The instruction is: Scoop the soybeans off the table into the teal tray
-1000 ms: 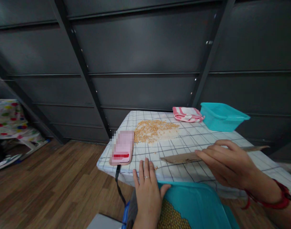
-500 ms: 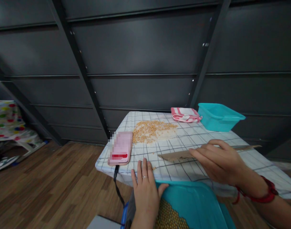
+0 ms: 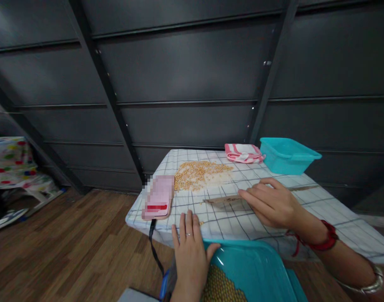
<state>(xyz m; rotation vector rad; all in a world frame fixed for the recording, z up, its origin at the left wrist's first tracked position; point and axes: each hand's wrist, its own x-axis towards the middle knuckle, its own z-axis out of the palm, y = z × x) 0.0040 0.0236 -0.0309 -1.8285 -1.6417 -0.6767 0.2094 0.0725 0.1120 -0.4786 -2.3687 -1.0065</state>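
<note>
My right hand (image 3: 270,203) is closed around a strip of brown cardboard (image 3: 225,200), held low over the checked tablecloth with its torn edge down. My left hand (image 3: 192,251) lies with fingers stretched out at the near table edge, its thumb over the rim of a teal tub (image 3: 254,260). Inside that tub are many greenish-brown beans (image 3: 221,287). Beyond the cardboard, a pile of yellow soybeans (image 3: 196,174) is spread on the cloth, with a whitish patch among them. A few loose beans lie nearer my left hand.
A pink phone (image 3: 160,197) with a black strap (image 3: 152,241) lies on the table's left side. At the back right are a folded red-and-white towel (image 3: 244,153) and a turquoise basin (image 3: 288,155). A dark panelled wall (image 3: 185,71) stands behind the checked tablecloth (image 3: 217,222).
My right hand and the cardboard have moved left and slightly away from me. A bracelet further up the right forearm has come into view. My left hand stays at the tub's rim.
</note>
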